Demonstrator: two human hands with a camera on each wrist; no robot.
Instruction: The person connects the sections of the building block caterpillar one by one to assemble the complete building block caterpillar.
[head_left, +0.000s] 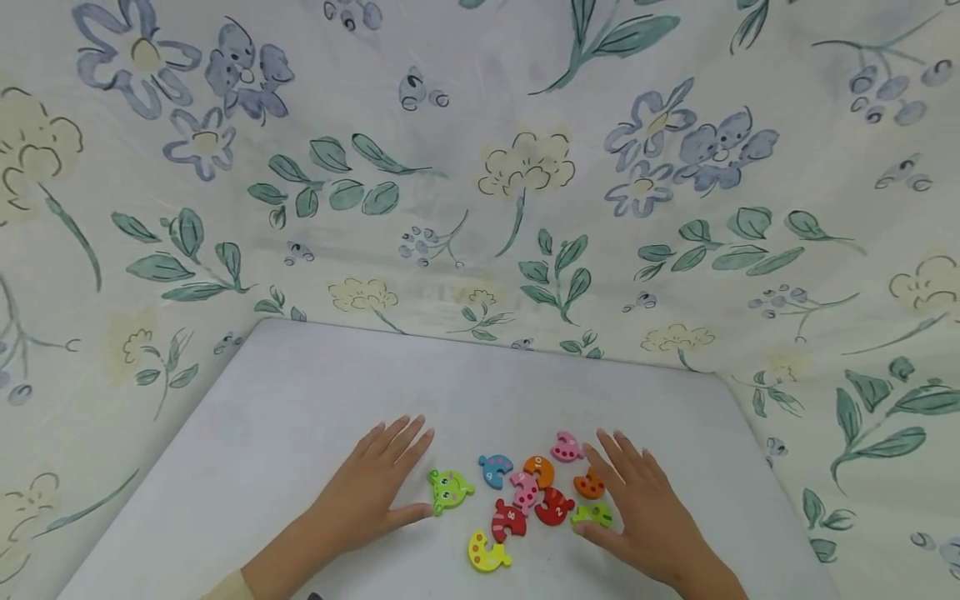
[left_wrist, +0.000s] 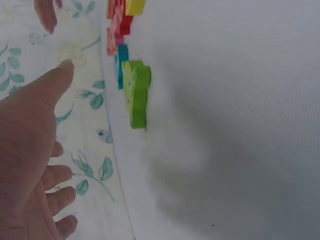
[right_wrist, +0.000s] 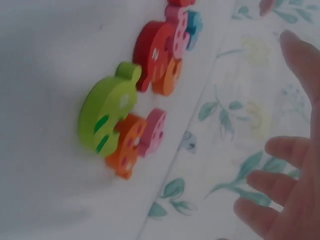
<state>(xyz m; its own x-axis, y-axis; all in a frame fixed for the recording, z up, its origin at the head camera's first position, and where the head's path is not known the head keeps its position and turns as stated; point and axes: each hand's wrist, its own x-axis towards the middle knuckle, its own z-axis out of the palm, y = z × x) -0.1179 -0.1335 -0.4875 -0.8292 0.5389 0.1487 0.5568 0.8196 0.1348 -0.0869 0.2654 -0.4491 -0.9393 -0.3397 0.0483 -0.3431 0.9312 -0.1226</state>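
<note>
My left hand (head_left: 367,492) hovers palm-down with straight, spread fingers, left of a green animal-face puzzle piece (head_left: 450,490). In the left wrist view its thumb is apart from that piece (left_wrist: 137,92). My right hand (head_left: 645,512) is likewise spread in the air, holding nothing, beside a light green curved piece (head_left: 592,515) with dark stripes (right_wrist: 102,117). Between the hands lie a blue piece (head_left: 495,472), an orange piece numbered 10 (head_left: 538,470), a spotted pink piece (head_left: 525,492), two red pieces numbered 8 (head_left: 509,523) and 2 (head_left: 553,507), and a yellow piece (head_left: 483,553).
Another pink piece (head_left: 566,447) and a spotted orange piece (head_left: 588,484) lie near the right fingertips. All pieces rest on a white tabletop (head_left: 300,375). Floral cloth (head_left: 450,192) hangs behind the table and along both sides.
</note>
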